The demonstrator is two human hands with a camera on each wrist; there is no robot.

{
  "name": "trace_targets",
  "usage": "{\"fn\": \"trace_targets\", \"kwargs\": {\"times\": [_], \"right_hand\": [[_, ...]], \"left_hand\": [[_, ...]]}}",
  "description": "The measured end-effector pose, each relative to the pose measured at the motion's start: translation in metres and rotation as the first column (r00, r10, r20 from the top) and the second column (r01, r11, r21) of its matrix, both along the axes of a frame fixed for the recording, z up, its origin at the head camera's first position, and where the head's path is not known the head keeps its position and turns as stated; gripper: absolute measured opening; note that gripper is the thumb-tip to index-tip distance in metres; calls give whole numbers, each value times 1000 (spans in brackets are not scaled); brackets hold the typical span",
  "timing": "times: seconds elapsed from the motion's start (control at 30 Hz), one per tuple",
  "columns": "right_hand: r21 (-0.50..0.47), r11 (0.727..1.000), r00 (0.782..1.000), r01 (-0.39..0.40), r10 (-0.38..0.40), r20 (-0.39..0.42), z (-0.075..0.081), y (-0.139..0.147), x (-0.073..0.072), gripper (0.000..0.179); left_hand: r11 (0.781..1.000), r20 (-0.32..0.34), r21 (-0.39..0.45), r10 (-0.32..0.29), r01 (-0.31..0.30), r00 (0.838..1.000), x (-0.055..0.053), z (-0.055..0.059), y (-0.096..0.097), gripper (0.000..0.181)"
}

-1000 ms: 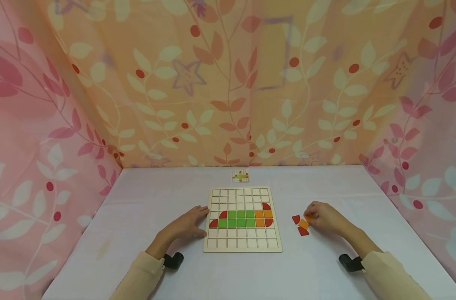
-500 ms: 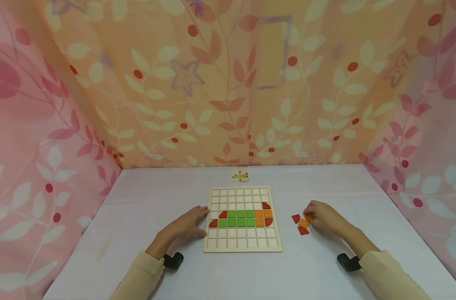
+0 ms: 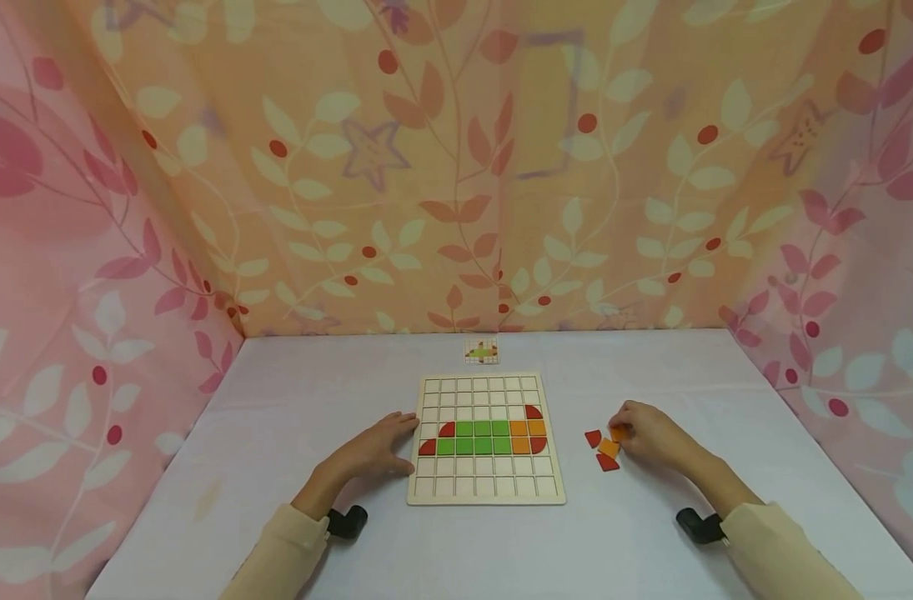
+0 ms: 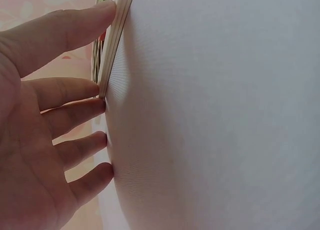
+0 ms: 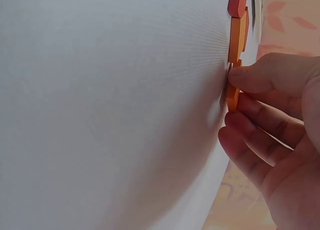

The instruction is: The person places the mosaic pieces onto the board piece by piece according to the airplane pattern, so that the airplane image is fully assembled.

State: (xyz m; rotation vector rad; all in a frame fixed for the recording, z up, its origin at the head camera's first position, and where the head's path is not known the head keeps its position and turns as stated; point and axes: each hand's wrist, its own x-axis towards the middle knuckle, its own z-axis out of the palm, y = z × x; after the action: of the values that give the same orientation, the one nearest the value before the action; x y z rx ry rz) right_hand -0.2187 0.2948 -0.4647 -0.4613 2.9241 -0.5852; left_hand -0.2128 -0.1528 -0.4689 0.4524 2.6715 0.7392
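Note:
A pale wooden grid board point(image 3: 484, 485) lies in the middle of the table in the head view. Green squares point(image 3: 483, 437) run along two of its rows, with orange squares point(image 3: 519, 437) at their right and red rounded tiles point(image 3: 428, 447) at the ends. My left hand point(image 3: 375, 444) rests at the board's left edge, thumb and fingertips against its side, fingers spread. Right of the board, my right hand point(image 3: 654, 435) pinches an orange tile point(image 5: 233, 95) between thumb and fingers, close over the cloth. Beside it lie another orange tile point(image 3: 609, 448) and red tiles point(image 3: 608, 462).
A small picture card point(image 3: 482, 351) with a coloured grid pattern lies behind the board. White cloth point(image 3: 291, 383) covers the table. Patterned curtains point(image 3: 456, 167) stand at the back and both sides. A black device point(image 3: 699, 526) is strapped at each wrist.
Almost nothing has moved. My right hand keeps its place over the loose tiles, with a slight shift of the fingers at the orange tile. The left hand stays at the board.

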Motion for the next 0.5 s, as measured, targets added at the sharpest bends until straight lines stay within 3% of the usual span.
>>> {"fn": "trace_targets", "kwargs": {"times": [0.5], "right_hand": [[-69,998,997,0,-5,-71,4,-1,-4,23]], "left_hand": [[1000,-1,11,-5,5,1000,0,-2,-1,79]]}}
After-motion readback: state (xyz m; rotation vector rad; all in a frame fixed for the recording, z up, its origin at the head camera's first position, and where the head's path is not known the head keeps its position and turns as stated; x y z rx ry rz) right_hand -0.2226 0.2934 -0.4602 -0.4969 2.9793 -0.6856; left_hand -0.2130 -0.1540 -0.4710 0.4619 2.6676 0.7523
